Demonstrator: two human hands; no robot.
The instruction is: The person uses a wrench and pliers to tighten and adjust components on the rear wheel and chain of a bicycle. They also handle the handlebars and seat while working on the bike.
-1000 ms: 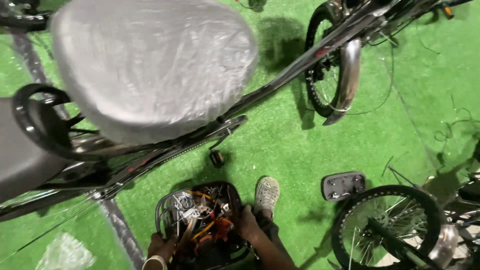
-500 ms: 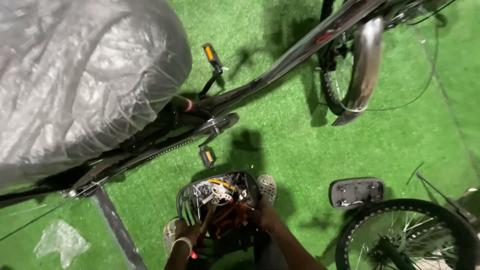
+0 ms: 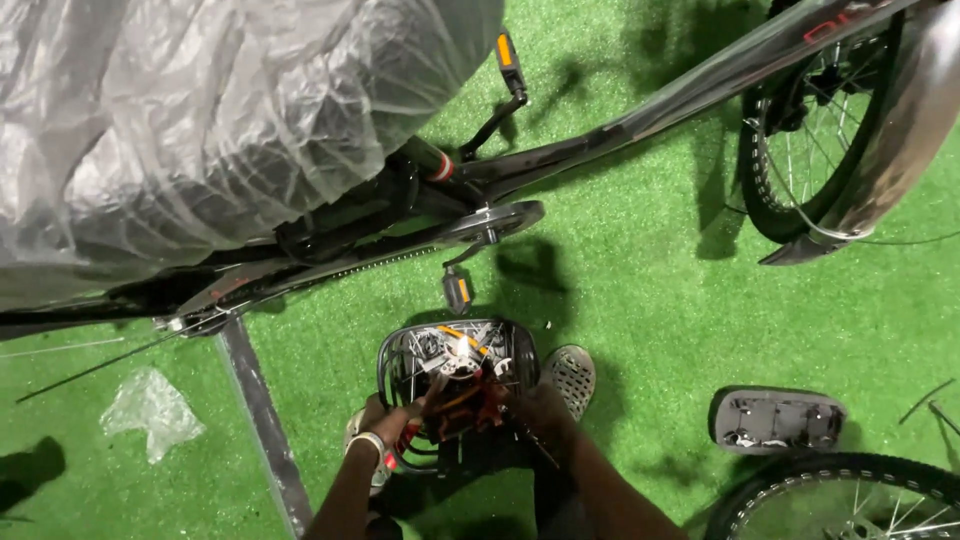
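A bicycle assembly or repair workshop is being shown. A dark bicycle frame (image 3: 620, 130) is being kept over green artificial turf (image 3: 640, 330), with a plastic-wrapped saddle (image 3: 200, 120) at its left end. A mudguarded wheel (image 3: 850, 130) is being seen at the frame's right end, a wire basket of parts (image 3: 400, 365) below the frame, and another wheel (image 3: 850, 500) further below-right.

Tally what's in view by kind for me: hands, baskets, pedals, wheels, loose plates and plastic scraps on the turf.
Hands: 2, the left hand and the right hand, both at the wire basket
Wire baskets: 1
Pedals: 2, upper, lower
Wheels: 2, top right, bottom right
Loose grey plates: 1
Plastic scraps: 1
Total: 9
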